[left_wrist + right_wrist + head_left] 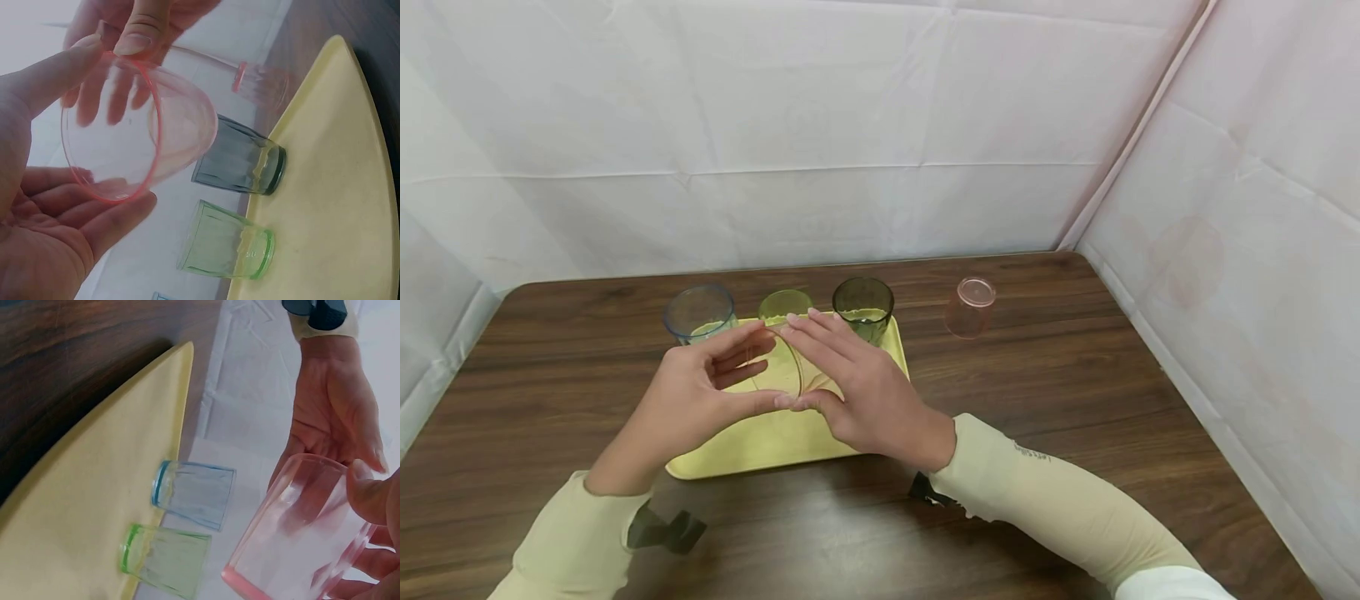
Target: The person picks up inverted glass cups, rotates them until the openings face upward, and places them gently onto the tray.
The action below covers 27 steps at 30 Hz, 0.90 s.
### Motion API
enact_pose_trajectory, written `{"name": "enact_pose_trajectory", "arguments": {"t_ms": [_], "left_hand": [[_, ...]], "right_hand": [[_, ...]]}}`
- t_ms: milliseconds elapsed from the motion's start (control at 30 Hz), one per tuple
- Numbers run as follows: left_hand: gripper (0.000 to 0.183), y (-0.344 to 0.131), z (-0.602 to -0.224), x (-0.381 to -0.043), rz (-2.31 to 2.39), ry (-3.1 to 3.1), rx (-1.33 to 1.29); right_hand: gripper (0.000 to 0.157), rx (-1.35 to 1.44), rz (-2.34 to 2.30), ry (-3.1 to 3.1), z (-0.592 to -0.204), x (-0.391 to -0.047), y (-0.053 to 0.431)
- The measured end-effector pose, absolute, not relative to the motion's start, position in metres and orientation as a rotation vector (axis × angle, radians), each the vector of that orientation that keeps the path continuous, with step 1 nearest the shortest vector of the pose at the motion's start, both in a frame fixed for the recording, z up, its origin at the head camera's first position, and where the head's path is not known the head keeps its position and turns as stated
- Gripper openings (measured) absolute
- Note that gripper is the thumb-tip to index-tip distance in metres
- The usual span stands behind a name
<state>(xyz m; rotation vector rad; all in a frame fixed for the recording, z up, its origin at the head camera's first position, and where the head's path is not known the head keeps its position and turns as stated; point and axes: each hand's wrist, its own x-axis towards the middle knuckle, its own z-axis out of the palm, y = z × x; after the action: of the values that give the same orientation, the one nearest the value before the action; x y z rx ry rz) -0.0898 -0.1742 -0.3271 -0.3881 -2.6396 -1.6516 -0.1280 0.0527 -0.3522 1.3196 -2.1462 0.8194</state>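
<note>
Both hands hold a clear pink tumbler (182,122) in the air over a yellow tray (767,446). It lies tipped on its side, its mouth toward the left palm. My left hand (692,392) spans the rim, with the thumb on one side and the fingers on the other. From the other side my right hand (868,383) grips the tumbler's wall between thumb and fingers. Behind them, a blue tumbler (197,492), a green tumbler (222,244) and a dark grey tumbler (236,156) stand upright in a row along the tray's far edge.
Another pink tumbler (972,310) stands upside down on the brown wooden table (1060,367), right of the tray. White cloth (820,125) hangs behind the table and along its sides.
</note>
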Motion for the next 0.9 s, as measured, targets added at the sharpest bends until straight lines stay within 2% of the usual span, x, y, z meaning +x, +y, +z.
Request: {"name": "enact_pose_trajectory", "arguments": {"t_ms": [367, 667, 900], "left_hand": [[0.091, -0.181, -0.334, -0.091, -1.851, -2.496, -0.472], [0.093, -0.183, -0.34, -0.097, -2.172, -2.197, -0.608], [0.088, -0.179, -0.334, -0.097, -2.188, -2.178, -0.534]], "right_hand": [[0.073, 1.229, 1.423, -2.183, -0.351, -0.133, 0.055], [0.062, 1.093, 2.02, -2.19, -0.342, -0.134, 0.052], [0.058, 1.02, 2.219, -2.147, -0.338, -0.137, 0.051]]}}
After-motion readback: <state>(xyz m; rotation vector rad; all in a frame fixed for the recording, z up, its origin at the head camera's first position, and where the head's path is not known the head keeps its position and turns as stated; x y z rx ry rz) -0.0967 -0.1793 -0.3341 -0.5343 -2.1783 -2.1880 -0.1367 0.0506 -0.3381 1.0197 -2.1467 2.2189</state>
